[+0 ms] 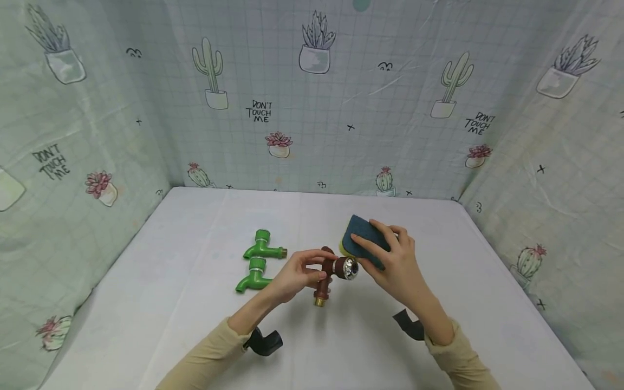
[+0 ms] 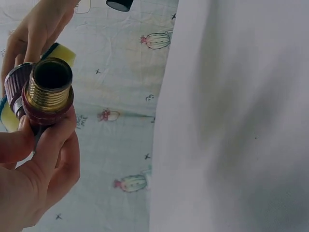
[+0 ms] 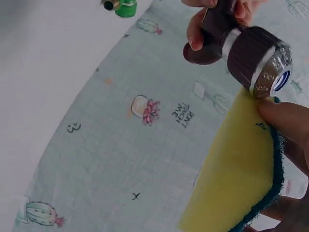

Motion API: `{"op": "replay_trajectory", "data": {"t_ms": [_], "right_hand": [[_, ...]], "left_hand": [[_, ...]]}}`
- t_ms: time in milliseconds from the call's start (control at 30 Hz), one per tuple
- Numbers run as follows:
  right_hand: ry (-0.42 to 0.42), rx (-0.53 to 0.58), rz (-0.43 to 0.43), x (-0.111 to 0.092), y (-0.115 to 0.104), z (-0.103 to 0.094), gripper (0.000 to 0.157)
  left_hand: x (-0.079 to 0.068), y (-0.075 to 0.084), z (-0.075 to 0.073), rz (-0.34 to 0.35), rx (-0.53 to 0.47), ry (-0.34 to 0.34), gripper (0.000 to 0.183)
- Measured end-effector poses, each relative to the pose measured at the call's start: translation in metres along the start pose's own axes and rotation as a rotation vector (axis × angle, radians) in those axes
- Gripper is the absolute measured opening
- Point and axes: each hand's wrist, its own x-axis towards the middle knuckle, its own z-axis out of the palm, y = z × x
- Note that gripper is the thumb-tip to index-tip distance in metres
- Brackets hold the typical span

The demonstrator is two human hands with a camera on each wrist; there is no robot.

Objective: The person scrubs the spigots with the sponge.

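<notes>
My left hand (image 1: 298, 275) grips a brown tap (image 1: 324, 281) by its body above the table. The tap's brass threaded end (image 2: 48, 96) faces the left wrist camera, and its silvery knob end (image 3: 273, 72) points toward my right hand. Between the thumb and fingers of my right hand (image 1: 401, 268) is a sponge (image 1: 366, 238), yellow foam on one side and a dark green-blue scouring layer on the other. In the right wrist view the sponge's corner is right at the tap's knob.
Two green taps (image 1: 263, 250) lie on the white table (image 1: 205, 303), one behind the other, left of my left hand. Black straps (image 1: 263, 343) show at both wrists. A cactus-print cloth (image 1: 292, 119) stands around the table's back and sides.
</notes>
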Motion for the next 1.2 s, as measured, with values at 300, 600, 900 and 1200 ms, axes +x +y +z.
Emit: {"op": "replay_trajectory", "data": {"t_ms": [300,600,900,1200], "right_hand": [[0.010,0.227,0.140,-0.004,-0.003,-0.004,0.051],[0.053,0.261,0.179,-0.007,-0.002,-0.001,0.050],[0.089,0.318,0.260,-0.013,-0.003,0.002,0.048],[-0.001,0.326,0.171,-0.016,-0.015,-0.001,0.050]], "left_hand": [[0.004,-0.001,0.009,-0.045,-0.112,0.079,0.043],[0.004,0.000,0.009,-0.124,-0.212,0.025,0.047],[0.006,-0.006,0.008,-0.132,-0.224,0.098,0.049],[0.007,-0.006,0.008,-0.075,-0.144,0.212,0.043]]}}
